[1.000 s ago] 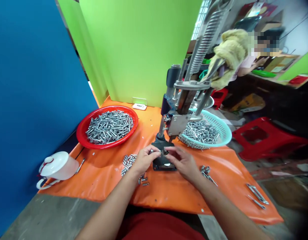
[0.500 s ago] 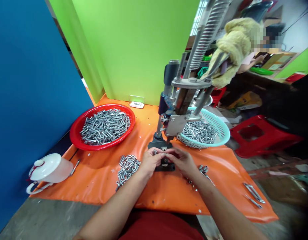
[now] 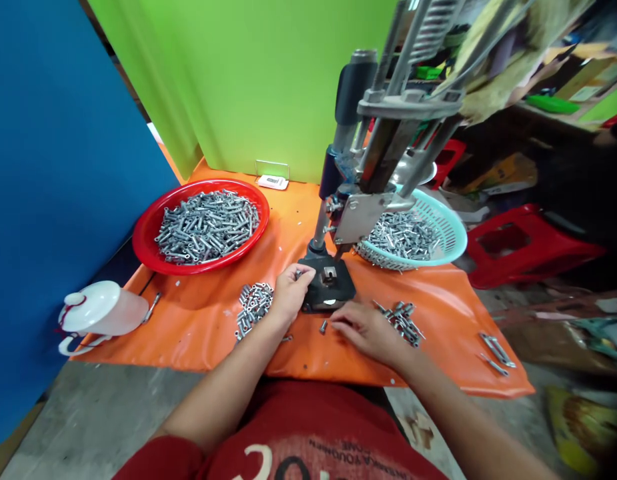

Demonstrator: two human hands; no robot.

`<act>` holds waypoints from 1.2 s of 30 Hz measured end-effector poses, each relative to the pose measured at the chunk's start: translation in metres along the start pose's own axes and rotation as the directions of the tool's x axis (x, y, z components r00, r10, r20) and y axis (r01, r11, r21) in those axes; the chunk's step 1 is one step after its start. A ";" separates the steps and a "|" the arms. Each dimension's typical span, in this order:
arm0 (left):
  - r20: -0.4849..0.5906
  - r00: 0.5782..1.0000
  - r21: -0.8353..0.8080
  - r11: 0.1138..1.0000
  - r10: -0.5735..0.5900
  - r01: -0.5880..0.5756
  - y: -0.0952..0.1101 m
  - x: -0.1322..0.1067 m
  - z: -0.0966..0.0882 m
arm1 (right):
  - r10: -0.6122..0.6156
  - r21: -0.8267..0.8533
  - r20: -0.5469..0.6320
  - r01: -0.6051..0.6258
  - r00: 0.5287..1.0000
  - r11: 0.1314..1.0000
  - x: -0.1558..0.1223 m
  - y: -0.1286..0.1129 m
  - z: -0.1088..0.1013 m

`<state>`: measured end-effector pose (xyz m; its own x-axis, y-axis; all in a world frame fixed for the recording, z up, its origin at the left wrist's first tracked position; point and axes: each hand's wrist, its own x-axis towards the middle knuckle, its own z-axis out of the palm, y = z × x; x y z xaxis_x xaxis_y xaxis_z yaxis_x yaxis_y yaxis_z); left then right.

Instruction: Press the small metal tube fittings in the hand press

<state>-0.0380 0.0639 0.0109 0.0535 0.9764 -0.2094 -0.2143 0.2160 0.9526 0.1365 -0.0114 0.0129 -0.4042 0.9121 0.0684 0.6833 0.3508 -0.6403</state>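
Your left hand (image 3: 291, 293) pinches a small metal piece (image 3: 299, 273) between thumb and finger, beside the black base (image 3: 338, 293) of the press (image 3: 358, 217). A loose metal part (image 3: 323, 327) lies on the orange cloth (image 3: 308, 363), just beside your right hand (image 3: 365, 330). Those right fingers look a little apart, with nothing seen between them. Both bits should be hard, light and maybe slippery, so hold their sides. The press stands in the way behind. Small piles (image 3: 253, 310) (image 3: 404, 323) sit left and right; the red bowl (image 3: 198, 269) and blue basket (image 3: 455, 233) are farther back.
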 end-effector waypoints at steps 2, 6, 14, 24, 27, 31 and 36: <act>0.027 0.998 0.068 0.996 0.051 -0.052 -0.002 0.000 0.001 | -0.025 -0.152 0.067 0.035 0.997 0.988 -0.005 -0.006 0.015; 0.070 0.988 0.214 0.966 0.135 -0.147 0.002 -0.004 0.003 | -0.027 -0.358 0.069 0.050 0.997 0.933 -0.005 -0.009 0.032; 0.518 0.851 0.442 0.880 -0.090 -0.176 0.013 -0.024 0.000 | -0.001 0.020 -0.225 0.005 0.974 1.000 0.000 -0.006 -0.001; 0.461 0.862 0.081 0.977 -0.212 0.197 0.000 -0.021 0.010 | 0.289 0.491 -0.337 -0.095 0.896 0.866 0.016 -0.005 -0.004; 0.200 0.978 0.254 0.960 0.064 -0.114 -0.005 -0.010 0.012 | 0.166 0.219 -0.438 -0.074 0.883 0.973 0.029 0.002 -0.013; 0.179 0.937 0.569 0.746 0.299 -0.346 -0.009 0.006 0.010 | -0.021 -0.164 -0.404 -0.051 0.914 0.985 0.045 0.010 -0.018; 0.321 0.897 0.666 0.601 0.304 -0.442 -0.009 0.010 0.007 | -0.099 -0.377 -0.332 -0.035 0.938 0.926 0.054 0.011 -0.008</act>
<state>-0.0293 0.0722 0.0020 0.2954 0.9396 0.1730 0.4968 -0.3058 0.8122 0.1270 0.0436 0.0151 -0.2449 0.8911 0.3820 0.8758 0.3724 -0.3071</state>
